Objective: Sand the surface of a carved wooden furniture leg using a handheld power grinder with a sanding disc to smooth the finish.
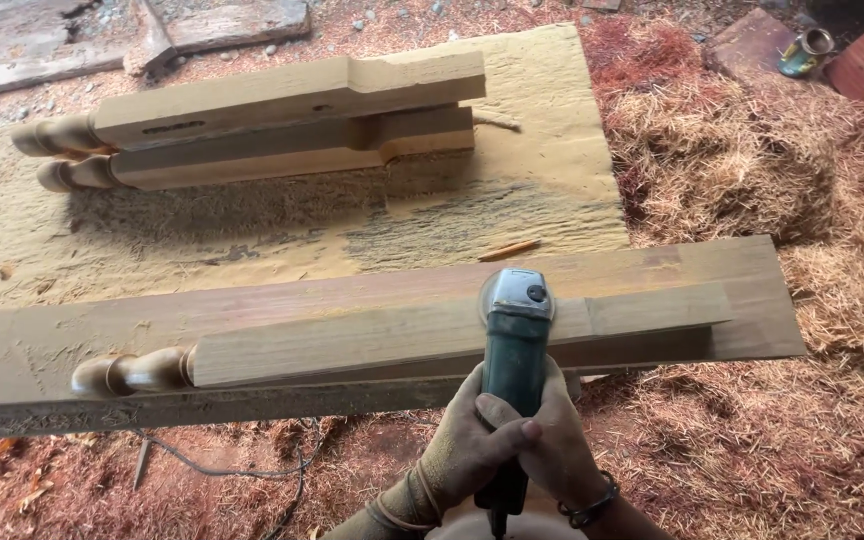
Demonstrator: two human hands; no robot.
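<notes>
A green angle grinder (513,350) rests its head on the top face of a long wooden furniture leg (372,340) with a turned end at the left. Both hands wrap the grinder's body from below: my left hand (472,440) on the left side, my right hand (562,440) on the right, a dark bracelet on that wrist. The leg lies on a wide plank (742,290) that runs left to right.
Two more turned legs (282,120) lie side by side on a dusty slab (512,190) further back. A pencil (509,249) lies on the slab. Wood shavings (752,150) pile at the right. A power cord (252,470) trails over the sawdust below the plank.
</notes>
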